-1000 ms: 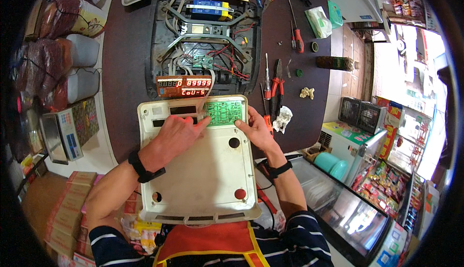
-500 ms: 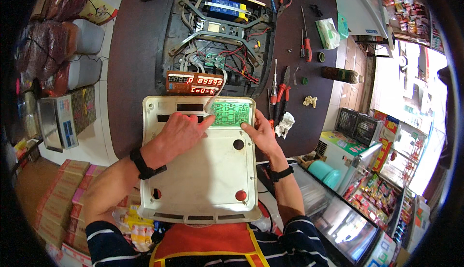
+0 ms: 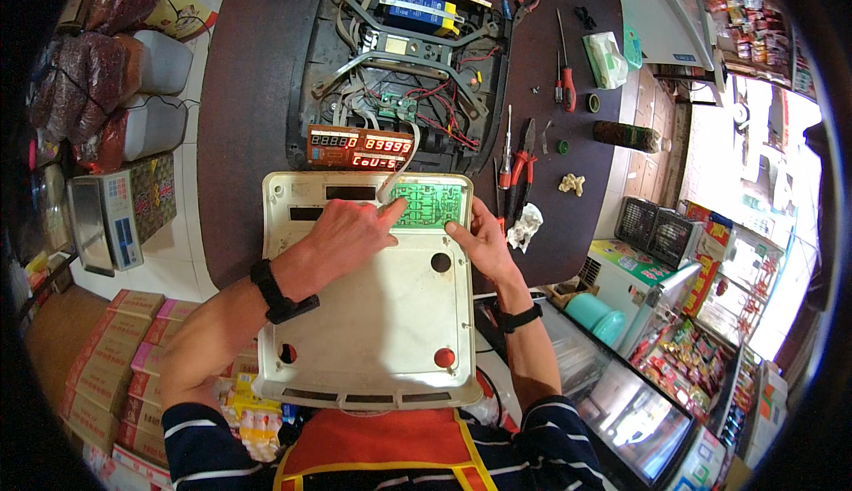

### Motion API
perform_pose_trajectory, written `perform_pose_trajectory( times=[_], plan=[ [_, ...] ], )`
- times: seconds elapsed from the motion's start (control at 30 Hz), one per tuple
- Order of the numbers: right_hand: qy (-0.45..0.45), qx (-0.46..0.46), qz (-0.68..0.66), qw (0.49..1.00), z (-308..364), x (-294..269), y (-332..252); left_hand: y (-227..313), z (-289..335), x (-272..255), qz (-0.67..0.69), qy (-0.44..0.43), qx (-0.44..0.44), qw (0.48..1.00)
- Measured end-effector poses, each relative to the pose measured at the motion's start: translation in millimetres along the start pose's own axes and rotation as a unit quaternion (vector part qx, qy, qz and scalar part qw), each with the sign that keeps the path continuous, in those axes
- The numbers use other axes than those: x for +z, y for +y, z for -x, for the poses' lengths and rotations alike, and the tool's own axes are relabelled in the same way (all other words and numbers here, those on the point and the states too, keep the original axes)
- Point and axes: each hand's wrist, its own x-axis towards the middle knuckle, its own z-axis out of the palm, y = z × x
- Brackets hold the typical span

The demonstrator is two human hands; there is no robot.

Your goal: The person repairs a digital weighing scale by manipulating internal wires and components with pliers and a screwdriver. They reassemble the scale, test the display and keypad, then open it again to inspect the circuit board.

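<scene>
A cream plastic scale cover (image 3: 373,313), turned inside up, lies in front of me with its near edge against my apron. A green circuit board (image 3: 426,205) sits in its far right corner, with a ribbon cable running to it. The outstretched index finger of my left hand (image 3: 351,233) touches the board's left end; that hand holds nothing. My right hand (image 3: 484,242) grips the cover's right edge, thumb on top by the board's corner. Beyond the cover is the opened black scale base (image 3: 311,74), with a blue battery (image 3: 417,13), metal brackets, wires and a lit red display board (image 3: 359,146).
Right of the base lie red-handled pliers (image 3: 524,167), screwdrivers (image 3: 565,74), crumpled tissue (image 3: 525,225), a tissue pack (image 3: 605,60) and a dark bottle (image 3: 626,136). Cardboard boxes (image 3: 111,358) and another scale (image 3: 115,216) stand at left. A glass-topped case (image 3: 612,384) is at right.
My left hand has moved slightly up and right, its index finger farther onto the circuit board. The right hand keeps its hold on the cover's edge.
</scene>
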Motion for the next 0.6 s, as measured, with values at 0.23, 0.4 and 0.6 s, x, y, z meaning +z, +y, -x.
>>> perform_pose_trajectory(
  times=[0.23, 0.4, 0.6],
  plan=[
    [0.005, 0.016, 0.032, 0.999, -1, -3, 1, 1, -3, -4, 0.033, -0.034, -0.016, 0.999],
    [0.004, 0.003, 0.036, 0.999, -1, -3, 2, 0, -2, -7, 0.04, -0.045, -0.031, 0.998],
    [0.009, 0.016, 0.038, 0.999, -1, -2, -1, -3, 4, -11, 0.043, -0.07, -0.023, 0.996]
  ],
)
